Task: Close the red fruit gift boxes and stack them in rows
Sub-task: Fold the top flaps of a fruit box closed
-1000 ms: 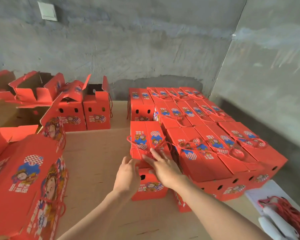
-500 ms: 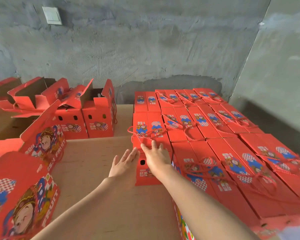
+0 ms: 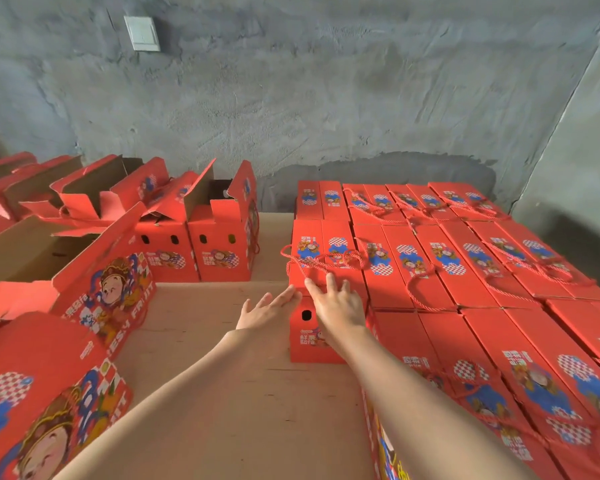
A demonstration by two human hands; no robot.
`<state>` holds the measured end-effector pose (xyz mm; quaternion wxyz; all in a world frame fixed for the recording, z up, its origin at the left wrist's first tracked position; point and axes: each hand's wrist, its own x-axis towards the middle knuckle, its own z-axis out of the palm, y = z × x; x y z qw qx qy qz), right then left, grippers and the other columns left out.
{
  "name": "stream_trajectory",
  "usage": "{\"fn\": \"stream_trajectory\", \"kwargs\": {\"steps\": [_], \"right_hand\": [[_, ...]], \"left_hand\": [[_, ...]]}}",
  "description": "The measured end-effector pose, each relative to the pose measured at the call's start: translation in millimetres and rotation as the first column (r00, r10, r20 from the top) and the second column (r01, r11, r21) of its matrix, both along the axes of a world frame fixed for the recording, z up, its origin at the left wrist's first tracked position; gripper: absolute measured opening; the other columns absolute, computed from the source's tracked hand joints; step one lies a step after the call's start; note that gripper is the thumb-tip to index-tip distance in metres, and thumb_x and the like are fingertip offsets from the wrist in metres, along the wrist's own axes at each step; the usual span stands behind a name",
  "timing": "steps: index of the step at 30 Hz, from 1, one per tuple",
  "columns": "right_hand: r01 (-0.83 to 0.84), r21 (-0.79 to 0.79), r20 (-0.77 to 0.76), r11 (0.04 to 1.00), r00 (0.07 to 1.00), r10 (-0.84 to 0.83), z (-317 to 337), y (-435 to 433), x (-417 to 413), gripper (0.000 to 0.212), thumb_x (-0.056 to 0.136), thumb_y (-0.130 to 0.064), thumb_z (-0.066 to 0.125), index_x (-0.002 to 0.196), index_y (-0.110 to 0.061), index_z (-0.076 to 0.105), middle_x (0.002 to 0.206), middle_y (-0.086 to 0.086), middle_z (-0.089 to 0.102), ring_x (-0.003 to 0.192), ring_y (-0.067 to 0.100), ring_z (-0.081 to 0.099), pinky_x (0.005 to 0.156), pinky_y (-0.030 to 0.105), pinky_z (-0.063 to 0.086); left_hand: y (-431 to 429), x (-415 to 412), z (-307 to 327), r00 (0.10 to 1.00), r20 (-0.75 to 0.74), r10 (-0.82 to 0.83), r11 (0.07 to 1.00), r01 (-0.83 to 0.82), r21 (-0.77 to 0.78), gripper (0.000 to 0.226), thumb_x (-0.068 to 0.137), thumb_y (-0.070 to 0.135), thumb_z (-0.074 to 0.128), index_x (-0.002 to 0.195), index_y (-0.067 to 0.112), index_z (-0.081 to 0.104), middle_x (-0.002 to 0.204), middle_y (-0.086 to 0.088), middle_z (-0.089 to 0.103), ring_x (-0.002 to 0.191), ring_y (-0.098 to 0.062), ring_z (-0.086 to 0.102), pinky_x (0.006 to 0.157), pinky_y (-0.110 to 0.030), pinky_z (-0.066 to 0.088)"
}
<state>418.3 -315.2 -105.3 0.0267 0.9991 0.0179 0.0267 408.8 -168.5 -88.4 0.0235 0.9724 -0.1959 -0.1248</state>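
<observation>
A closed red gift box (image 3: 321, 258) with a red cord handle on its lid stands at the left end of the second row of closed boxes (image 3: 465, 271). My right hand (image 3: 338, 301) lies flat on the near edge of its lid, fingers straight. My left hand (image 3: 269, 308) is open, its fingertips touching the box's near left corner. Several open red boxes (image 3: 219, 233) with raised flaps stand at the back left.
More red boxes (image 3: 49, 393) lie at the near left. Brown cardboard (image 3: 205, 358) covers the floor between the groups. A grey concrete wall (image 3: 309, 98) rises right behind the rows, and a second wall closes the right side.
The box has been pushed away from me into line with the second row. Both hands followed it forward, and the view moved closer over the near rows.
</observation>
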Motion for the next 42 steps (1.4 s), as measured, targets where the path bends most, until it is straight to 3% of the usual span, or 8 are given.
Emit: {"fn": "stream_trajectory", "kwargs": {"steps": [5, 9, 14, 21, 27, 31, 35, 42], "right_hand": [[0.055, -0.012, -0.017, 0.998, 0.998, -0.055, 2.6, 7.7, -2.1, 0.078, 0.084, -0.006, 0.054, 0.148, -0.023, 0.014, 0.154, 0.024, 0.007, 0.136, 0.048, 0.019, 0.105, 0.053, 0.030], [-0.170, 0.054, 0.165, 0.984, 0.973, 0.160, -1.1, 53.7, 11.9, 0.071, 0.084, -0.003, 0.048, 0.148, -0.014, 0.018, 0.156, 0.020, -0.001, 0.144, 0.038, -0.003, 0.114, 0.056, -0.003], [-0.333, 0.445, -0.031, 0.831, 0.922, 0.386, -25.1, 141.0, 46.2, 0.050, 0.099, -0.018, 0.034, 0.148, -0.016, 0.025, 0.154, 0.008, 0.022, 0.140, 0.031, 0.025, 0.116, 0.048, 0.014], [-0.078, 0.572, -0.069, 0.816, 0.987, 0.143, -43.2, 182.9, 160.3, 0.057, 0.089, 0.003, 0.043, 0.143, -0.014, 0.035, 0.157, 0.018, -0.006, 0.145, 0.034, 0.013, 0.115, 0.038, 0.024], [-0.013, 0.657, -0.098, 0.754, 0.990, 0.102, -51.6, 197.5, 234.5, 0.055, 0.090, -0.018, 0.050, 0.142, -0.032, 0.037, 0.157, 0.016, -0.004, 0.139, 0.032, 0.030, 0.106, 0.030, 0.031], [-0.030, 0.731, -0.103, 0.682, 0.983, 0.153, -58.8, 195.4, 256.5, 0.055, 0.088, -0.014, 0.049, 0.136, -0.040, 0.042, 0.150, 0.018, 0.009, 0.101, 0.024, 0.056, 0.077, 0.024, 0.044], [-0.009, 0.703, -0.086, 0.711, 0.992, 0.097, -61.4, 187.1, 245.7, 0.037, 0.085, -0.019, 0.057, 0.119, -0.033, 0.052, 0.120, 0.006, 0.033, 0.099, 0.024, 0.050, 0.094, 0.036, 0.045], [-0.068, 0.700, 0.079, 0.711, 0.997, 0.018, -71.9, 192.5, 129.6, 0.017, 0.084, -0.020, 0.058, 0.083, -0.025, 0.041, 0.100, 0.000, 0.038, 0.082, 0.025, 0.050, 0.074, 0.034, 0.045]], "left_hand": [[79.3, -5.9, -2.6, 0.984, 0.174, 0.028, 0.999, -0.035, 0.038, 0.068, 0.094, 0.030, 0.044, 0.151, 0.029, 0.007, 0.159, 0.005, -0.001, 0.146, -0.018, 0.003, 0.116, -0.044, 0.003], [154.3, -0.6, 2.4, 0.945, 0.287, 0.159, 0.981, -0.184, 0.064, 0.061, 0.095, 0.038, 0.042, 0.150, 0.026, 0.019, 0.156, 0.005, 0.018, 0.144, -0.014, 0.013, 0.117, -0.038, 0.005], [220.1, 17.2, 10.5, 0.906, 0.359, 0.226, 0.924, -0.316, 0.215, 0.064, 0.094, 0.038, 0.038, 0.151, 0.024, 0.011, 0.158, 0.002, 0.011, 0.146, -0.020, 0.005, 0.117, -0.039, 0.000], [280.0, 77.0, 19.2, 0.901, 0.275, 0.335, 0.801, -0.426, 0.420, 0.073, 0.091, 0.017, 0.042, 0.151, 0.013, 0.001, 0.157, -0.014, -0.014, 0.144, -0.033, -0.015, 0.118, -0.044, -0.001], [294.1, 84.8, -11.7, 0.891, 0.270, 0.366, 0.800, -0.449, 0.398, 0.075, 0.091, 0.017, 0.037, 0.150, 0.018, -0.008, 0.155, -0.014, -0.019, 0.143, -0.039, -0.010, 0.116, -0.046, 0.008], [294.1, 86.4, -20.5, 0.872, 0.318, 0.372, 0.804, -0.474, 0.360, 0.071, 0.091, 0.021, 0.034, 0.150, 0.016, -0.005, 0.155, -0.012, -0.019, 0.143, -0.039, -0.010, 0.116, -0.046, 0.008], [296.6, 85.7, -19.0, 0.863, 0.327, 0.384, 0.823, -0.481, 0.302, 0.070, 0.091, 0.035, 0.033, 0.150, 0.019, -0.001, 0.156, -0.008, -0.013, 0.144, -0.036, -0.006, 0.117, -0.044, 0.011], [288.2, 80.5, 10.4, 0.841, 0.284, 0.461, 0.860, -0.502, 0.093, 0.059, 0.094, 0.038, 0.038, 0.148, 0.027, 0.018, 0.158, 0.001, 0.014, 0.145, -0.018, 0.013, 0.118, -0.034, 0.010]]}}
